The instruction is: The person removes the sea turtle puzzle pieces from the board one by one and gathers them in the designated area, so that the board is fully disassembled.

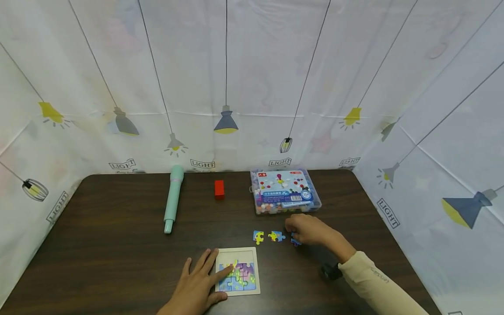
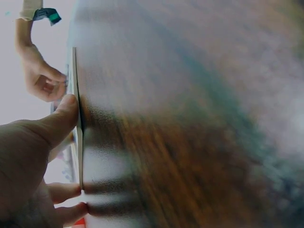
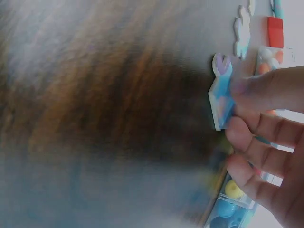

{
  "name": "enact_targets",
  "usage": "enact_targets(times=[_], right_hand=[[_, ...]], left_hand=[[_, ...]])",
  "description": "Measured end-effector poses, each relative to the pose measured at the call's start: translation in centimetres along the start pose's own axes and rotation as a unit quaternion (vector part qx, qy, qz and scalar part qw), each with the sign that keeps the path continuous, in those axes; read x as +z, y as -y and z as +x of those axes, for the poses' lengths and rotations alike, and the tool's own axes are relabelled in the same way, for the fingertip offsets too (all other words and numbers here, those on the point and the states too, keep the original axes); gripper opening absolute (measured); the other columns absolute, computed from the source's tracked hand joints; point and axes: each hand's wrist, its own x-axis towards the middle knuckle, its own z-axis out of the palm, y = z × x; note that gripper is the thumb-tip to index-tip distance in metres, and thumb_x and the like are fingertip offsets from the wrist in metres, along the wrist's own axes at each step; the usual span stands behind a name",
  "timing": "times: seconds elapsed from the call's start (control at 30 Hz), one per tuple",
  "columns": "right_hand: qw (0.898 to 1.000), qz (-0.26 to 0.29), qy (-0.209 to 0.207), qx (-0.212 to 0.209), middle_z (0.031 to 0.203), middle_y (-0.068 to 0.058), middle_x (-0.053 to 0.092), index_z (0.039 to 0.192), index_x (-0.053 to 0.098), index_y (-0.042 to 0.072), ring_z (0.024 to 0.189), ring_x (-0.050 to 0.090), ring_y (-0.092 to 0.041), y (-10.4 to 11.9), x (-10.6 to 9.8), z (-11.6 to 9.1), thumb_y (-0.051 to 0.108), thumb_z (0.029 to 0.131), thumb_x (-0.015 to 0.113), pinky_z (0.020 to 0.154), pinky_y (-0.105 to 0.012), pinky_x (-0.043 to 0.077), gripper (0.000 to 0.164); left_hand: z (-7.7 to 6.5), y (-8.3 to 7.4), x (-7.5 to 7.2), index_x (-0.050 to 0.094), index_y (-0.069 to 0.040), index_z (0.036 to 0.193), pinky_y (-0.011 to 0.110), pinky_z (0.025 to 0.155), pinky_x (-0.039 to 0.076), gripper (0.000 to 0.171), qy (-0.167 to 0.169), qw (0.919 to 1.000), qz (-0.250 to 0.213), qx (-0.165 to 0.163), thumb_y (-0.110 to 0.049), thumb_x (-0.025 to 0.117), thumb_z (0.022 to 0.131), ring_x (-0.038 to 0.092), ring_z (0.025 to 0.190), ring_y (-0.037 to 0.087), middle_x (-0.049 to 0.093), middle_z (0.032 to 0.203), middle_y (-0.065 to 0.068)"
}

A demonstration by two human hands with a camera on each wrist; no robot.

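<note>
So my left hand was spread out at the near side of the surface, thumb by the near edge of the puzzle tray, index finger lying over the pieces inside. My right hand, farther off to the right, had its fingers curled in and was pinching a puzzle piece by the edge, thumb against fingertips. Couldn't tell if it was lifted or touching the surface. Two more loose pieces sat to its left, with the plastic box on the far side.

Handling-wise, I'd have called the piece super light and stiff, probably a bit slick on the coloured face, and not really fragile, though the knob looked like the weak spot. Best hold seemed to be the cut edges around the wide middle. The tray looked light enough to skid, so fingers on it made sense.
</note>
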Motion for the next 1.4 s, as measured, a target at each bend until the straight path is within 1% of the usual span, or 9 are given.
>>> enact_targets(times=[0.2, 0.37, 0.57, 0.7, 0.8, 0.9, 1.03, 1.13, 1.4], right_hand=[[0.998, -0.048, -0.049, -0.014, 0.090, 0.003, 0.058, 0.094, 0.066, 0.013, 0.076, 0.051, -0.011, 1.3, 0.5, 0.0, 0.003, 0.089, 0.075, 0.062, -0.031, 0.048, 0.014], [0.990, -0.076, -0.087, -0.076, 0.098, 0.000, 0.060, 0.108, 0.070, 0.011, 0.084, 0.056, -0.013, 5.8, 0.9, 1.0, 0.013, 0.089, 0.080, 0.065, -0.029, 0.052, 0.021], [0.992, -0.004, -0.050, -0.115, 0.100, 0.000, 0.059, 0.114, 0.072, 0.011, 0.081, 0.051, -0.006, 12.4, 3.1, 2.2, 0.017, 0.094, 0.076, 0.063, -0.019, 0.046, 0.021], [0.993, 0.036, -0.022, -0.108, 0.097, 0.001, 0.060, 0.113, 0.072, 0.011, 0.072, 0.049, 0.001, 14.6, 4.9, 2.9, 0.016, 0.093, 0.076, 0.060, -0.014, 0.044, 0.021], [0.994, 0.044, -0.014, -0.096, 0.096, 0.003, 0.059, 0.110, 0.072, 0.012, 0.071, 0.050, 0.003, 15.3, 5.8, 3.3, 0.018, 0.092, 0.079, 0.061, -0.013, 0.045, 0.021], [0.995, 0.042, -0.021, -0.090, 0.095, 0.005, 0.058, 0.105, 0.070, 0.013, 0.071, 0.050, 0.003, 15.6, 6.2, 3.4, 0.021, 0.090, 0.081, 0.060, -0.013, 0.044, 0.020], [0.995, 0.034, -0.042, -0.085, 0.091, 0.007, 0.056, 0.101, 0.070, 0.012, 0.069, 0.046, 0.002, 15.8, 6.5, 3.3, 0.021, 0.089, 0.082, 0.058, -0.014, 0.041, 0.018], [0.994, 0.042, -0.051, -0.082, 0.090, 0.007, 0.056, 0.099, 0.070, 0.011, 0.070, 0.046, 0.002, 15.9, 6.7, 3.3, 0.018, 0.088, 0.082, 0.058, -0.014, 0.041, 0.018], [0.985, 0.139, -0.075, -0.063, 0.080, 0.004, 0.054, 0.092, 0.064, 0.009, 0.071, 0.044, 0.001, 15.7, 7.3, 3.6, 0.008, 0.084, 0.083, 0.061, -0.016, 0.041, 0.020]], left_hand=[[0.2, 0.1, 0.0, 0.055, -0.037, 0.148, 0.084, 0.102, 0.022, 0.065, -0.002, 0.9999, -0.010, -0.002, -0.056, 0.071, 0.088, 0.028, 0.149, 0.045, 0.031, 0.164, 0.018], [0.3, 0.0, -0.1, 0.056, -0.037, 0.147, 0.084, 0.102, 0.022, 0.068, -0.007, 0.9997, -0.021, -0.010, -0.055, 0.075, 0.084, 0.029, 0.148, 0.046, 0.034, 0.162, 0.017], [0.5, 0.1, -0.2, 0.059, -0.034, 0.145, 0.084, 0.102, 0.022, 0.068, -0.023, 0.9994, -0.027, -0.002, -0.053, 0.078, 0.082, 0.030, 0.147, 0.046, 0.036, 0.160, 0.017], [0.5, 0.2, -0.2, 0.058, -0.034, 0.145, 0.084, 0.102, 0.022, 0.068, -0.023, 0.9994, -0.026, 0.000, -0.054, 0.077, 0.083, 0.030, 0.147, 0.045, 0.036, 0.160, 0.017], [0.5, 0.2, -0.1, 0.058, -0.033, 0.145, 0.084, 0.102, 0.021, 0.069, -0.024, 0.9994, -0.025, -0.003, -0.054, 0.078, 0.083, 0.029, 0.147, 0.044, 0.036, 0.160, 0.016], [0.5, 0.2, 0.2, 0.059, -0.022, 0.142, 0.082, 0.104, 0.021, 0.073, -0.038, 0.9987, -0.032, -0.015, -0.053, 0.081, 0.080, 0.031, 0.147, 0.041, 0.038, 0.160, 0.015], [0.4, 0.3, 0.4, 0.050, -0.009, 0.146, 0.079, 0.107, 0.020, 0.089, -0.053, 0.9973, -0.041, -0.028, -0.053, 0.084, 0.077, 0.034, 0.147, 0.037, 0.040, 0.159, 0.013], [0.3, 0.3, 0.3, 0.042, -0.004, 0.154, 0.078, 0.109, 0.019, 0.099, -0.046, 0.9978, -0.037, -0.029, -0.055, 0.082, 0.079, 0.032, 0.148, 0.037, 0.039, 0.160, 0.014], [0.2, 0.3, 0.0, 0.041, -0.002, 0.155, 0.078, 0.109, 0.018, 0.097, -0.017, 0.9993, -0.024, -0.023, -0.058, 0.076, 0.084, 0.028, 0.150, 0.039, 0.033, 0.163, 0.015]])
